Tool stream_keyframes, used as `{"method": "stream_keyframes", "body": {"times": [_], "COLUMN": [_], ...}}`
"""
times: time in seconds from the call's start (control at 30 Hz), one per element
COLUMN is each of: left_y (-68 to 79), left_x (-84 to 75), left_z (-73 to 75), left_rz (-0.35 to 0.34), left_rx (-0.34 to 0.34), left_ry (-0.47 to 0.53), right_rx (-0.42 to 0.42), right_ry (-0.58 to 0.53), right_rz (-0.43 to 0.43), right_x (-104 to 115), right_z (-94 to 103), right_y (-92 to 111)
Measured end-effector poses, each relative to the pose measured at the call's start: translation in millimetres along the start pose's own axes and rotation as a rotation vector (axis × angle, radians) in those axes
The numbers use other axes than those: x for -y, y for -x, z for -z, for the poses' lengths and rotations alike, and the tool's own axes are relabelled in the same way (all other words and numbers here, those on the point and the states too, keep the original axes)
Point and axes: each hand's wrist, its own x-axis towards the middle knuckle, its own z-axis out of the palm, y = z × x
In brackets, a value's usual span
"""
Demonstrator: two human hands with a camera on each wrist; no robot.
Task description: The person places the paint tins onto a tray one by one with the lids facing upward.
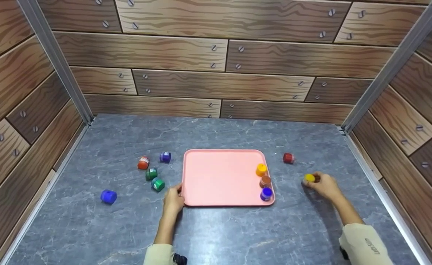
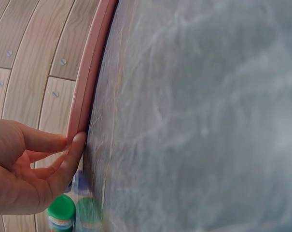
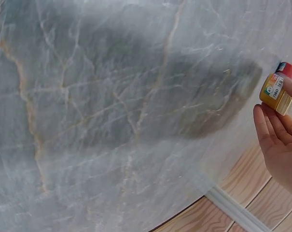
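My left hand (image 1: 173, 200) pinches the near left corner of a pink tray (image 1: 219, 178); the left wrist view has thumb and fingers at its rim (image 2: 85, 87). Along the tray's right side stand an orange-yellow paint jar (image 1: 261, 169), a brown jar (image 1: 265, 181) and a violet-blue jar (image 1: 266, 194). To the right of the tray, my right hand (image 1: 326, 187) holds a small yellow paint jar (image 1: 309, 178) between thumb and fingers. Its printed label faces the right wrist camera. Beyond that hand a red jar (image 1: 288, 158) lies on its side.
Left of the tray, on the grey marbled table (image 1: 223, 235), lie an orange-red jar (image 1: 143, 163), a purple jar (image 1: 165, 157), a dark green jar (image 1: 151, 173) and a brighter green jar (image 1: 158, 184). A blue jar (image 1: 108, 196) sits farther left. Wood-patterned walls (image 1: 179, 82) enclose three sides.
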Motion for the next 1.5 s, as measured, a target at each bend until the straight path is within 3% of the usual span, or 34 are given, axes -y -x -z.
{"method": "stream_keyframes", "body": {"times": [0.53, 0.9, 1.5], "left_y": [0.2, -0.7, -0.8], "left_x": [1.1, -0.1, 1.1], "left_z": [-0.4, 0.1, -0.9], "left_rz": [-0.020, 0.009, 0.020], "left_rx": [-0.009, 0.007, 0.012], "left_ry": [0.004, -0.002, -0.008], "right_rx": [0.008, -0.065, -0.004], "right_ry": [0.018, 0.002, -0.021], "right_rz": [0.031, 0.098, 0.072], "right_x": [34.7, 50.6, 74.2], "right_z": [-3.8, -11.0, -22.0], "right_y": [-0.5, 3.0, 8.9]}}
